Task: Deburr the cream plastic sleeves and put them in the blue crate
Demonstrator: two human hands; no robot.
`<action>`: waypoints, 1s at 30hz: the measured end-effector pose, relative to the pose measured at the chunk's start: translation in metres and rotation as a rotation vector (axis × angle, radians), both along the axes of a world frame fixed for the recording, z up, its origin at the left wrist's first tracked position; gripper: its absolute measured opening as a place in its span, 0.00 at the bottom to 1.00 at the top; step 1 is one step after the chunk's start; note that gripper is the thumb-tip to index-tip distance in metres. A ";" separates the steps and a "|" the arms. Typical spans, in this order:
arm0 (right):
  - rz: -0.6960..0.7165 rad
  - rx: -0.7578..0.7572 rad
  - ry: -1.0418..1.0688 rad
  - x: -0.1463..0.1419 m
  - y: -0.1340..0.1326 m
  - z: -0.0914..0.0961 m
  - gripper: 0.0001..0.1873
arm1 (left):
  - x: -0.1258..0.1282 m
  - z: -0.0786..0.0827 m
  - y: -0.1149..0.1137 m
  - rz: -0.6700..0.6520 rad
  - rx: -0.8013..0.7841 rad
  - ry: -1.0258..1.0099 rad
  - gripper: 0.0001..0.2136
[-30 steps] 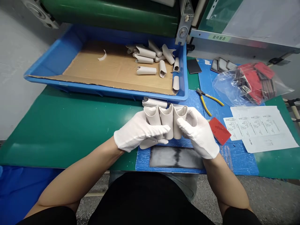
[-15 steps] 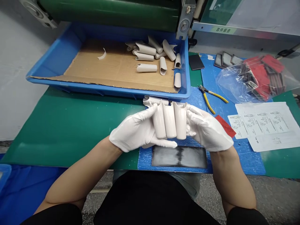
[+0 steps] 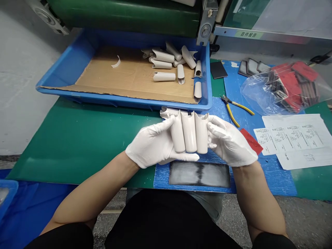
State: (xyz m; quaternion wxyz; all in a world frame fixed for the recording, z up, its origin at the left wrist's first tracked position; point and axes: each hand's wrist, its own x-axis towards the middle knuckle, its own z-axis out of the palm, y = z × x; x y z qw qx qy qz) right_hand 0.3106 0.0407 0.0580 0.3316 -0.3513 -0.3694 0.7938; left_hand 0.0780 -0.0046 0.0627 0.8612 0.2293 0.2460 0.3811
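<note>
Three glossy white plastic sleeves (image 3: 190, 134) stand side by side between my hands, their notched ends pointing away from me. My left hand (image 3: 153, 143), in a white glove, grips the row from the left, with its thumb on the upper left and a finger stretched beneath the rounded ends. On the other side, my gloved right hand (image 3: 228, 140) presses its fingers against the rightmost sleeve. Just behind the row lies another white sleeve (image 3: 173, 112), partly hidden. Below the hands, a dark abrasive-looking pad (image 3: 199, 174) with whitish wear lies on a blue sheet (image 3: 269, 176).
A blue bin (image 3: 124, 96) lined with cardboard (image 3: 103, 77) holds several white sleeves and a curved scrap (image 3: 116, 62). To the right are yellow-handled cutters (image 3: 234, 108), a red tag (image 3: 251, 141), printed papers (image 3: 301, 141), a black pad (image 3: 218, 70) and a plastic bag of red-and-dark pieces (image 3: 290, 88).
The view has shifted slightly, moving the scene a little right. The three sleeves remain between my hands, turned slightly and sitting closer together.
</note>
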 end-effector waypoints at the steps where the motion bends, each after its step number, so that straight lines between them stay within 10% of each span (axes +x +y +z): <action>1: -0.004 0.006 0.004 0.000 0.000 0.000 0.14 | 0.000 0.001 -0.001 0.002 -0.033 -0.053 0.23; 30: 0.002 0.104 -0.147 0.000 0.000 -0.005 0.22 | 0.003 -0.002 -0.001 0.063 -0.121 -0.162 0.24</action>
